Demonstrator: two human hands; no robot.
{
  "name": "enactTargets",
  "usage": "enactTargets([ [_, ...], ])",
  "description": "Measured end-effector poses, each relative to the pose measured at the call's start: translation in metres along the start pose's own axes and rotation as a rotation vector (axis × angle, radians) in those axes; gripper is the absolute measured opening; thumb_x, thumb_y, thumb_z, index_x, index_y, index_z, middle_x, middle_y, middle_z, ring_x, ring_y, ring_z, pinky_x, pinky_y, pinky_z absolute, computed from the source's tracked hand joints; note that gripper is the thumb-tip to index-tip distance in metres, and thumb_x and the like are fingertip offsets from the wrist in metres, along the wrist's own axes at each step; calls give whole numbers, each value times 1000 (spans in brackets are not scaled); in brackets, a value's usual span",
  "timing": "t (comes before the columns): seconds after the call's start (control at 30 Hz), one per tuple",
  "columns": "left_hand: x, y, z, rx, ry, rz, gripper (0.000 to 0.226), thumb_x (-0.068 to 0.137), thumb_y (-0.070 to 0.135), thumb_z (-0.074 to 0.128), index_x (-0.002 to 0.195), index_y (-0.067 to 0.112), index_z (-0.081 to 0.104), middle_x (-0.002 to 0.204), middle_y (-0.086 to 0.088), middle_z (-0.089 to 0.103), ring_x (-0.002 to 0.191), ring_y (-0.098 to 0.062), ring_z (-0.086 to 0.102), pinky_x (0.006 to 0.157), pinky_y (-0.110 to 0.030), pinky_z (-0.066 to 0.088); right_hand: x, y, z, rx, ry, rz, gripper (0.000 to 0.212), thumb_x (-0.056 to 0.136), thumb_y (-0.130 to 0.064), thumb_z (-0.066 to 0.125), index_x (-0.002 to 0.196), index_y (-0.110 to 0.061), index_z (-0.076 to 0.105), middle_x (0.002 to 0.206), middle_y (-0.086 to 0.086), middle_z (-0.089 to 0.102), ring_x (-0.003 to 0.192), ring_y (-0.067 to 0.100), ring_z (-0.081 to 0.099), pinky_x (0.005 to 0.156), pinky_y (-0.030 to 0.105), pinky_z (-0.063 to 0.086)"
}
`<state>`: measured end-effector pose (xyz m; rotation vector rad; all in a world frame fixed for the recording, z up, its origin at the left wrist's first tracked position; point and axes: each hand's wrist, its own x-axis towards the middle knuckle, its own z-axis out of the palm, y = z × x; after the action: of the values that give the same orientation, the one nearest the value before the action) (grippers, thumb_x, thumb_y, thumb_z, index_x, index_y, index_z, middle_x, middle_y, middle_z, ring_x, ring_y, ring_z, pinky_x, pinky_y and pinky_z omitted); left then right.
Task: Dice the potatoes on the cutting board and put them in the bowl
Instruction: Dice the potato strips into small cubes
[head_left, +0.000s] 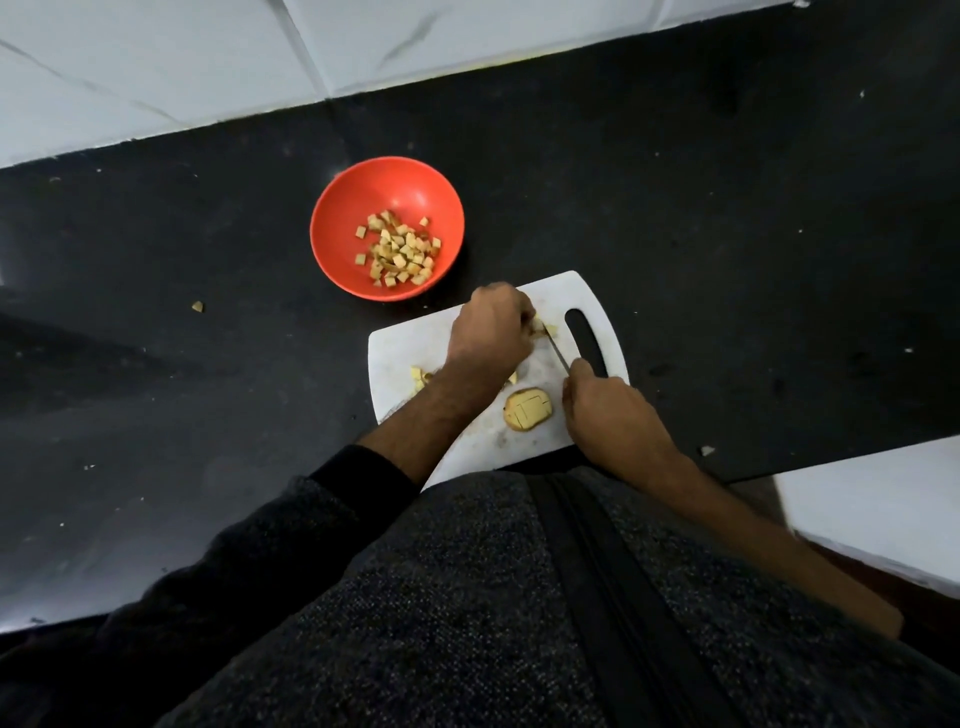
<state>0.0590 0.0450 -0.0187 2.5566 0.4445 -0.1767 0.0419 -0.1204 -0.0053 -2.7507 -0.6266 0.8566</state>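
Observation:
A white cutting board (400, 343) lies on the black counter. My left hand (491, 327) is curled over small potato pieces (543, 328) near the board's far edge, holding them down. My right hand (605, 410) grips a knife (560, 357) whose thin blade points toward those pieces, next to my left fingers. A potato slice (527, 410) scored with cut lines lies flat near the board's front. A few cut bits (420, 376) sit at the board's left, partly hidden by my left wrist. The red bowl (332, 234) behind the board holds several potato cubes (400, 249).
One stray potato bit (197, 307) lies on the counter left of the board. White tiled wall (208, 67) runs along the back. A white surface (872, 499) sits at the right beyond the counter's front edge. My dark sweater fills the bottom of the view.

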Motion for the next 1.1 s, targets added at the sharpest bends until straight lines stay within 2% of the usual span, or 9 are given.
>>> enactTargets([
  [0.13, -2, 0, 2, 18, 5, 12, 10, 90, 7, 67, 98, 10, 73, 98, -5, 67, 83, -16, 61, 68, -29, 52, -10, 3, -4, 1, 44, -24, 20, 106, -29, 31, 94, -13, 35, 79, 11, 54, 82, 40, 63, 61, 37, 35],
  [0.23, -4, 1, 2, 34, 8, 9, 5, 91, 9, 67, 94, 10, 70, 97, -5, 64, 82, -15, 57, 65, -27, 43, -6, -3, -8, 21, 110, -33, 21, 106, -32, 32, 95, -14, 37, 76, 9, 51, 77, 40, 62, 61, 37, 36],
  [0.37, -4, 2, 1, 71, -2, 34, 4, 90, 7, 66, 92, 9, 68, 98, -7, 62, 83, -16, 55, 65, -28, 39, 5, -11, -10, 14, 117, -30, 22, 106, -32, 30, 98, -13, 39, 83, 10, 55, 83, 38, 62, 63, 38, 38],
  [0.47, -3, 2, 2, 88, -37, 31, 8, 89, 5, 67, 96, 8, 68, 100, -9, 62, 84, -18, 57, 67, -31, 47, 13, -15, -7, 19, 96, -15, 21, 105, -29, 30, 101, -12, 40, 95, 18, 62, 88, 41, 61, 65, 38, 37],
  [0.53, -3, 1, 3, 79, -43, 31, 13, 87, 5, 71, 99, 8, 70, 101, -10, 63, 86, -20, 59, 71, -33, 52, 16, -15, -7, 22, 88, -9, 20, 105, -28, 30, 103, -11, 42, 95, 18, 63, 88, 40, 62, 65, 38, 36],
  [0.73, -2, -2, 4, 30, -21, -8, 8, 82, 7, 74, 89, 10, 71, 88, -4, 64, 77, -18, 61, 62, -28, 44, 30, -17, -5, 51, 49, -36, 19, 104, -21, 33, 107, -8, 47, 93, 17, 64, 85, 37, 63, 65, 39, 44],
  [0.83, -4, -1, 2, -15, -18, -26, 6, 81, 7, 73, 82, 10, 69, 81, -3, 62, 71, -15, 56, 60, -26, 39, 27, -13, -1, 47, 49, -26, 16, 103, -23, 34, 103, -10, 45, 90, 17, 64, 82, 38, 63, 63, 38, 40],
  [1.0, -4, -3, 3, -26, 16, -32, 12, 87, 1, 63, 92, 8, 71, 92, -5, 67, 82, -19, 61, 67, -33, 51, 7, -3, 14, 9, 34, -16, 7, 101, -18, 37, 95, -15, 33, 82, 14, 59, 80, 39, 64, 60, 38, 38],
  [1.1, -7, -2, 2, 1, 26, -36, 10, 88, 4, 64, 92, 10, 71, 94, -5, 68, 83, -22, 63, 70, -37, 55, 0, -2, 10, -33, 36, -22, 11, 102, -20, 36, 103, -10, 40, 90, 16, 62, 85, 40, 64, 63, 37, 37],
])
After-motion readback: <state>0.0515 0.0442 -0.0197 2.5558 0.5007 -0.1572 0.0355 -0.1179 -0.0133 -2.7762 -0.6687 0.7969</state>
